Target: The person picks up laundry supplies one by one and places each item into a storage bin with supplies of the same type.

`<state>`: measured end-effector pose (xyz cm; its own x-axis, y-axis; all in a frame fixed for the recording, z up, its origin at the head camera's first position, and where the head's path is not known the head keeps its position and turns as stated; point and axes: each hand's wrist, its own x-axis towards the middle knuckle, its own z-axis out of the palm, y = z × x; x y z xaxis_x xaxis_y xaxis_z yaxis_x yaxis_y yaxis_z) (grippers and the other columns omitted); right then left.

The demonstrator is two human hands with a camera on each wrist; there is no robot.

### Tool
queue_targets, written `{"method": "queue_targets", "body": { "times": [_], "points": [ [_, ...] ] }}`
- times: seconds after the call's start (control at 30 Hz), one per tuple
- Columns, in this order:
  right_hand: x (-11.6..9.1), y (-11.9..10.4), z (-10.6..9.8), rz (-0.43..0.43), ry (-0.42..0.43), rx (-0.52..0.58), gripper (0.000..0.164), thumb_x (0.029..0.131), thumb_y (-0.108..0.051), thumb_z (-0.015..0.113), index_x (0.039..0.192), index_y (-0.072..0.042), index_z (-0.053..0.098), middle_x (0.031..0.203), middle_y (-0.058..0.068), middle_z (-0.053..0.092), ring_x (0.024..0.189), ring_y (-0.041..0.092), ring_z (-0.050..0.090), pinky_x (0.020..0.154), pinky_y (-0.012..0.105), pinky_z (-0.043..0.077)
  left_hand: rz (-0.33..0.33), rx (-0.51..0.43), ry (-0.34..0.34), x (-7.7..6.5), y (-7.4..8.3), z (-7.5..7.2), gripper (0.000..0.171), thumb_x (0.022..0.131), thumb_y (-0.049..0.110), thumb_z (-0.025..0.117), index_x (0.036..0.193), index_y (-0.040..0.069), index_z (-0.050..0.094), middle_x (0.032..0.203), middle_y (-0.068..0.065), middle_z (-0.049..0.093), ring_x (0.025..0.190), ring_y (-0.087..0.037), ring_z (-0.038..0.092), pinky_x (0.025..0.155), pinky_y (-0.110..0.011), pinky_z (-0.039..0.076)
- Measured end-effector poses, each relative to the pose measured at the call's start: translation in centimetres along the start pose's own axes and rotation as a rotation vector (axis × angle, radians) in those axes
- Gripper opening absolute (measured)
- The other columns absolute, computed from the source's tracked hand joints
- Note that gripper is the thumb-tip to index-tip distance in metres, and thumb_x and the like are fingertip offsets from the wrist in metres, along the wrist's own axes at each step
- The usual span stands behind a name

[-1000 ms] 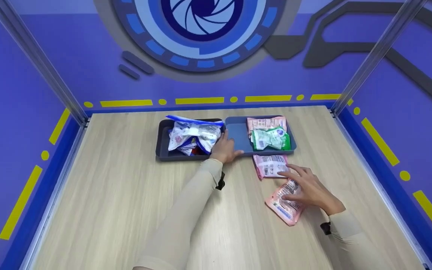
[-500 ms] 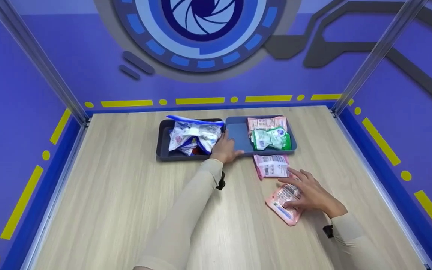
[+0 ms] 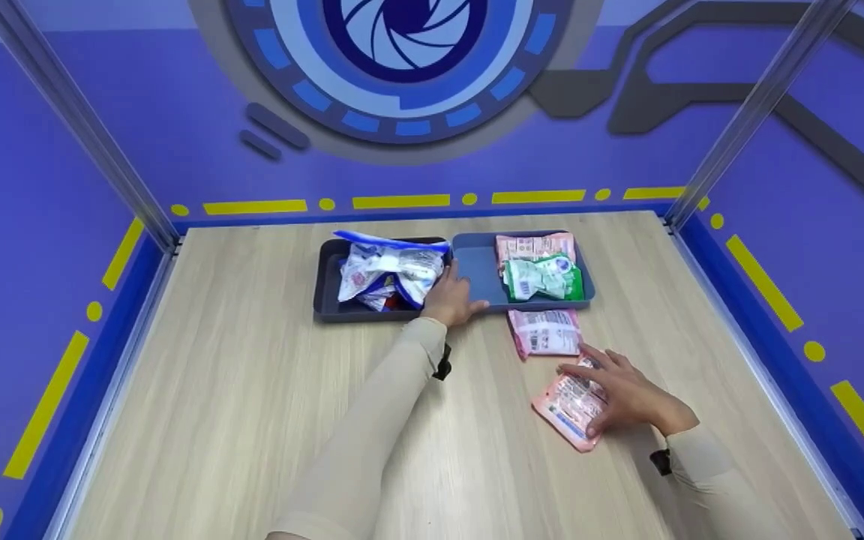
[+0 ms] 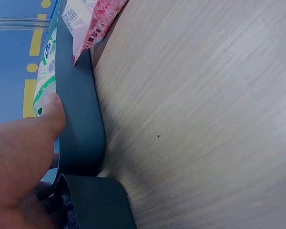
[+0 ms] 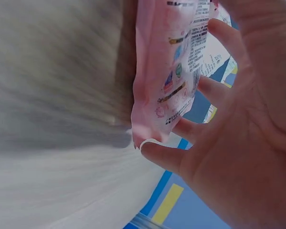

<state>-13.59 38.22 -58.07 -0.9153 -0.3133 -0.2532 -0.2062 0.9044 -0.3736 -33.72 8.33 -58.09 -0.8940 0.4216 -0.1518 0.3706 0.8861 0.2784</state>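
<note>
In the head view my left hand rests where a black tray and a blue-grey tray meet. Its thumb lies along the blue-grey tray's front rim; the left wrist view partly hides the other fingers. My right hand is spread over a pink packet lying askew on the table. Fingertips touch or nearly touch this packet's edge in the right wrist view. Just beyond lies another pink packet, against the front of the blue-grey tray.
Inside the black tray sit a blue-and-white bag and other packaging beneath it. A green-and-white packet and a light pink packet occupy the blue-grey tray's right side. Blue panels enclose the wooden table.
My right hand has lowered slightly around the near pink packet, and its thumb has shifted to the packet's lower right edge. My left hand and both trays stay put.
</note>
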Motion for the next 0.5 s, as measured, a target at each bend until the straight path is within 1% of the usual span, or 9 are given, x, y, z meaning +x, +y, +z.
{"method": "queue_targets", "body": {
  "times": [0.13,0.23,0.5],
  "points": [
    [0.10,-0.17,-0.23,0.019,-0.035,0.002,0.104,0.064,-0.045,0.095,0.155,-0.038,0.046,0.171,0.016,0.014,0.147,0.059,0.015,0.099,0.086,0.026,-0.005,-0.006,-0.007,0.11,-0.07,0.02,0.074,0.098,0.059,0.060,0.146,0.002,0.056,0.170,-0.021,0.011,0.155,-0.034,0.021,0.122,-0.038,0.029],
    [0.15,-0.35,-0.30,0.027,-0.050,0.004,0.104,0.064,-0.040,0.096,0.155,-0.037,0.045,0.171,0.016,0.013,0.147,0.058,0.015,0.099,0.086,0.027,-0.009,-0.005,-0.011,0.21,-0.09,0.09,0.074,0.098,0.059,0.060,0.147,0.003,0.055,0.170,-0.021,0.010,0.155,-0.034,0.020,0.122,-0.038,0.030],
    [0.15,-0.60,-0.44,0.027,-0.072,-0.002,0.106,0.065,-0.031,0.097,0.157,-0.035,0.044,0.171,0.017,0.013,0.146,0.058,0.018,0.097,0.084,0.032,-0.011,-0.001,-0.009,-0.03,0.08,-0.03,0.074,0.098,0.058,0.060,0.148,0.003,0.054,0.170,-0.021,0.010,0.155,-0.033,0.020,0.121,-0.040,0.032]
  ]
}}
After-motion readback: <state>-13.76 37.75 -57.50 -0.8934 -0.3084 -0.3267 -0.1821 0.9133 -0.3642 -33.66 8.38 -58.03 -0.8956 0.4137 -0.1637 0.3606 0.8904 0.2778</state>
